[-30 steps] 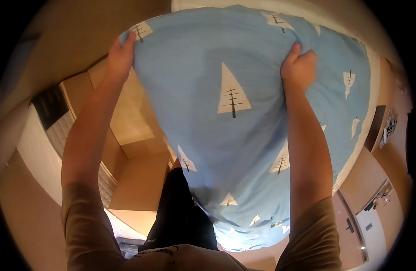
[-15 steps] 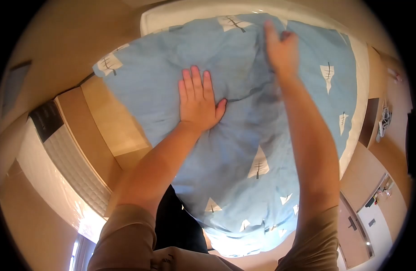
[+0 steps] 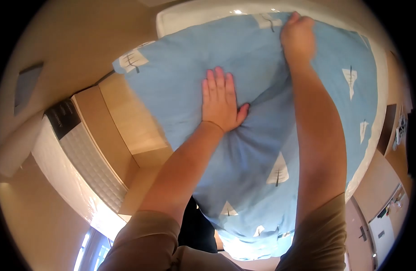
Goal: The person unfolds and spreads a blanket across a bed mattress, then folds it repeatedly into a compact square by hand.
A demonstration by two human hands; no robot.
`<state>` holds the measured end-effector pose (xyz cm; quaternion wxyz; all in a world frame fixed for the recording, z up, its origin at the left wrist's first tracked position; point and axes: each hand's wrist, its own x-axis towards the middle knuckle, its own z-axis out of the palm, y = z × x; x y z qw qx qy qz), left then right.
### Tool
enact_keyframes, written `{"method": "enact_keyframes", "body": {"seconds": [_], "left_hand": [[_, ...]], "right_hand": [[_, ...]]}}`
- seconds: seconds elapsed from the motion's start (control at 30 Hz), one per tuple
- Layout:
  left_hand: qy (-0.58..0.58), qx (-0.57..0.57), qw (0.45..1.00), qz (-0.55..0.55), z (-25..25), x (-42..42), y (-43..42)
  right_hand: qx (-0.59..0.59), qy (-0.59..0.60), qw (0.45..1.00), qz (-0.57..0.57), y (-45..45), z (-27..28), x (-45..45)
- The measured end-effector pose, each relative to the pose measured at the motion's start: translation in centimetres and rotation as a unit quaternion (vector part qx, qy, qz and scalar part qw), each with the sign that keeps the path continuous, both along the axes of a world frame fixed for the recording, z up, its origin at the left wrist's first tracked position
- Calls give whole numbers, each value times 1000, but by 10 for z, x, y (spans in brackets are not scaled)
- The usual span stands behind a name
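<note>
A blue quilt (image 3: 176, 77) printed with white trees spreads in front of me, its near part hanging down toward my legs. My left hand (image 3: 220, 100) lies flat on the middle of it, fingers straight and thumb out, with creases running from under the palm. At the far edge of the quilt, my right hand (image 3: 299, 38) is closed, its fingers curled around the fabric there. Part of those fingers is hidden by the back of the hand.
Beneath the quilt a white mattress (image 3: 172, 21) shows along the far and right edges. To the left stand an open wooden compartment (image 3: 147, 158) and a plastic-wrapped quilted mattress (image 3: 88, 158) with a black label. A door (image 3: 359, 226) and cables (image 3: 401, 128) are at the right.
The whole view has shifted, so the scene sits farther right. My right hand has gone from a loose shape, thumb raised, to closed on the quilt's far edge. My left hand stays flat.
</note>
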<state>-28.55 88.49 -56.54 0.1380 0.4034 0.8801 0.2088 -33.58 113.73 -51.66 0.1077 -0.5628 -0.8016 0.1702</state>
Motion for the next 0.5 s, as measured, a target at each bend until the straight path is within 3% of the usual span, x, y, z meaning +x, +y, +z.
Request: {"method": "enact_keyframes", "body": {"seconds": [0.03, 0.07, 0.17, 0.27, 0.33, 0.4, 0.47, 0.5], "left_hand": [[3, -19, 1000, 2, 2, -1, 3], [3, -39, 999, 1, 5, 2, 5], [38, -30, 999, 7, 4, 4, 7], [101, -5, 995, 0, -3, 5, 6], [182, -20, 983, -9, -5, 4, 7], [266, -140, 954, -10, 7, 2, 15], [357, -116, 927, -4, -8, -7, 15], [340, 2, 940, 8, -27, -16, 10]], "right_hand": [[-7, -36, 999, 8, -4, 8, 4], [88, 31, 993, 74, -6, 3, 16], [339, 117, 889, 284, -42, 17, 71], [115, 87, 930, 340, -151, 41, 175], [-87, 58, 918, 382, -226, 55, 267], [-157, 12, 926, 344, -308, 56, 352], [-189, -36, 935, 298, -367, 63, 426], [-184, -46, 943, 274, -397, 68, 461]]}}
